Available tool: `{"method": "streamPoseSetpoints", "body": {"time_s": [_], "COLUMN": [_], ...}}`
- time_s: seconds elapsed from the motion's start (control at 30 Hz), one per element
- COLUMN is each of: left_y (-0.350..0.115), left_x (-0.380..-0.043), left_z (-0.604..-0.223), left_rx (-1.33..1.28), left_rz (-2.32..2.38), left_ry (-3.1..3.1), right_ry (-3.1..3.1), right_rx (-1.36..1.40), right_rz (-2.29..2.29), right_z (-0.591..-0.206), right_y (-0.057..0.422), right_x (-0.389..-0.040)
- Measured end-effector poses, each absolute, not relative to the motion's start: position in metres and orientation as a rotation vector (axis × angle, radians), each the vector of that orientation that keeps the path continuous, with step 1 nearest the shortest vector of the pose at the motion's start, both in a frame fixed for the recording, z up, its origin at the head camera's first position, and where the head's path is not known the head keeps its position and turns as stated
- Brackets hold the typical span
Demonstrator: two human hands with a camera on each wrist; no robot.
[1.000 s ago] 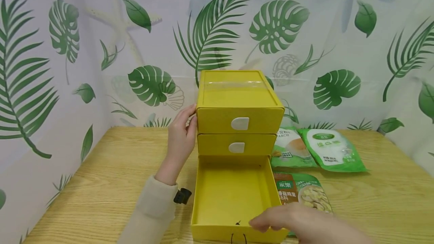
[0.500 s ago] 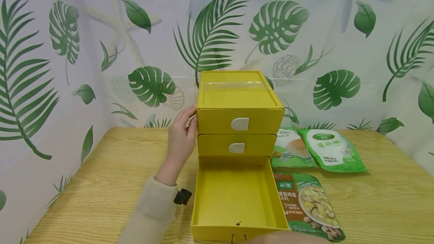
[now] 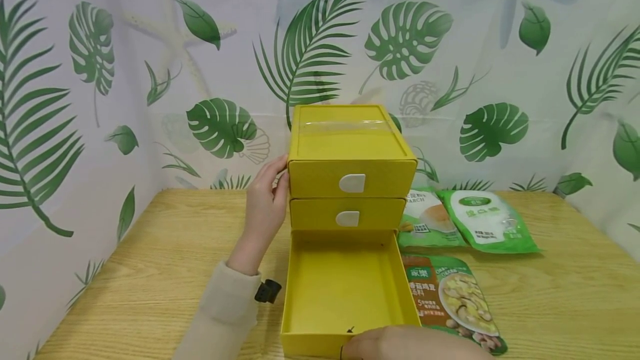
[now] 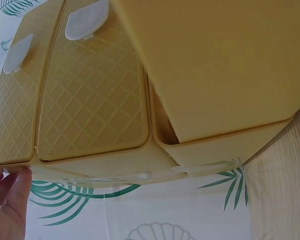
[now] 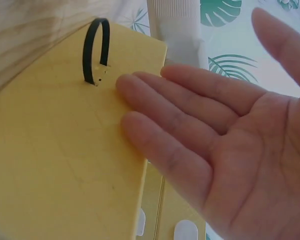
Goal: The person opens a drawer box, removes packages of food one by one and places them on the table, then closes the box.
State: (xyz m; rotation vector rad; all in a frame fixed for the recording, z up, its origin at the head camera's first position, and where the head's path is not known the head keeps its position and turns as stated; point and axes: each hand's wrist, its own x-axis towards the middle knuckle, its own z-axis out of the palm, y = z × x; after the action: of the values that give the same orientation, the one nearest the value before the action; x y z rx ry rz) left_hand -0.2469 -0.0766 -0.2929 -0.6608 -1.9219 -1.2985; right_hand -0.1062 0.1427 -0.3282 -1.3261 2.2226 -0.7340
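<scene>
A yellow drawer cabinet (image 3: 350,179) stands on the table, its bottom drawer (image 3: 352,288) pulled out and bare inside apart from a small dark knot at the front wall. My left hand (image 3: 265,204) rests against the cabinet's upper left side; its fingertips touch the side edge in the left wrist view. My right hand (image 5: 240,140) is at the front of the pulled-out drawer, fingers straight and thumb spread. The fingertips lie at the drawer front, beside its black loop pull (image 5: 87,52). In the head view that hand partly covers the drawer's front right corner.
Right of the cabinet lie a brown-and-green soup packet (image 3: 455,304), a starch bag (image 3: 430,221) and a green-and-white bag (image 3: 490,221). Behind the table hangs a leaf-print backdrop (image 3: 320,32). The upper two drawers have white tab pulls (image 3: 352,183).
My right hand first dropped low, uncovering the soup packet, then rose to the drawer front and now covers the black loop in the head view. My left hand and the drawer have stayed put.
</scene>
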Motion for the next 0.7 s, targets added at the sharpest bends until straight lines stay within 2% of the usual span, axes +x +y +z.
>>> {"method": "streamPoseSetpoints", "body": {"time_s": [0.1, 0.17, 0.2, 0.33, 0.4, 0.43, 0.53, 0.7], "left_y": [-0.077, -0.077, -0.077, -0.077, -0.077, -0.077, -0.076, -0.077], "left_x": [-0.247, -0.247, -0.247, -0.247, -0.247, -0.247, -0.246, -0.247], "left_z": [-0.293, -0.293, -0.293, -0.293, -0.293, -0.293, -0.293, -0.293], "left_rx": [-0.658, -0.657, -0.657, -0.657, -0.653, -0.651, -0.653, -0.659], "left_rz": [-1.293, -1.288, -1.286, -1.287, -1.286, -1.286, -1.285, -1.288], "left_ry": [-1.925, -1.927, -1.927, -1.930, -1.931, -1.931, -1.932, -1.930], "right_ry": [2.274, 2.293, 2.241, 2.237, 2.247, 2.317, 2.348, 2.363], "right_rx": [-1.220, -1.049, -0.890, -0.708, -0.732, -0.874, -1.020, -1.063], "right_rz": [-0.627, -0.554, -0.607, -0.663, -0.686, -0.601, -0.600, -0.647], "right_z": [-0.346, -0.357, -0.356, -0.326, -0.310, -0.306, -0.297, -0.295], "right_y": [0.151, 0.157, 0.157, 0.147, 0.141, 0.141, 0.139, 0.138], "right_x": [-0.117, -0.126, -0.127, -0.120, -0.117, -0.117, -0.119, -0.127]}}
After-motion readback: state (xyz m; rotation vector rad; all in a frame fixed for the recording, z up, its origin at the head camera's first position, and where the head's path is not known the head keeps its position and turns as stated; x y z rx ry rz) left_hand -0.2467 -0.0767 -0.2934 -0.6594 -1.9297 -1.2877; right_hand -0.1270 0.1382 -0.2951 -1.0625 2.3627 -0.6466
